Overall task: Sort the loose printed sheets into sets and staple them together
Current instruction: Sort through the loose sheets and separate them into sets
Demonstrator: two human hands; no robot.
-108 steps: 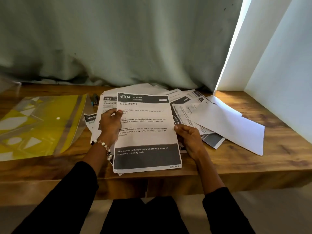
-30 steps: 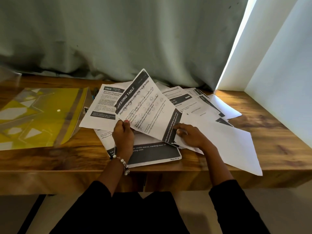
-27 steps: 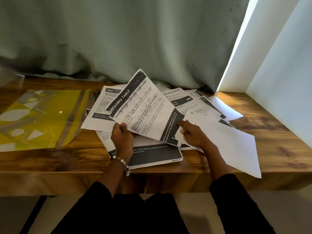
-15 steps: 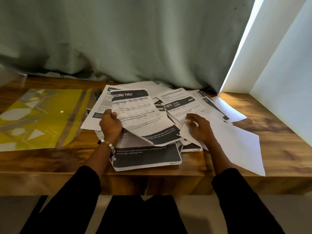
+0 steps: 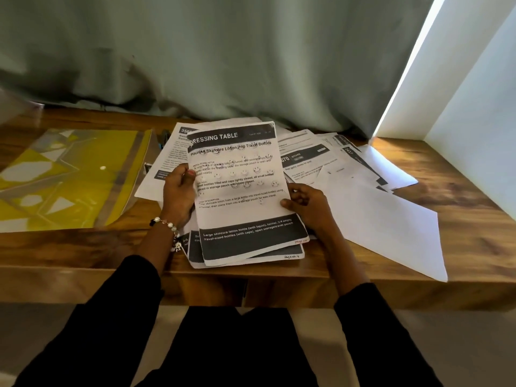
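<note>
The white printed sheet headed "DRESSING TABLE" [image 5: 240, 191] is held over the near edge of the brown wooden desk [image 5: 460, 219], its long axis running away from the person, black header band at the far end and black footer band at the near end, tilted slightly clockwise. The left hand [image 5: 178, 194] grips its left edge, thumb on the printed face and fingers curled behind. The right hand [image 5: 308, 208] pinches its right edge, thumb on top and fingers bent underneath. Directly beneath lies a second printed sheet with a black footer band [image 5: 279, 254], roughly parallel. A loose fan of further printed sheets [image 5: 321, 160] spreads toward the right rear; their exact count cannot be told. One blank white sheet [image 5: 391, 227] lies to the right, overhanging the desk edge. One yellow translucent plastic folder [image 5: 69, 177] lies at the left, well apart from the held sheet.
</note>
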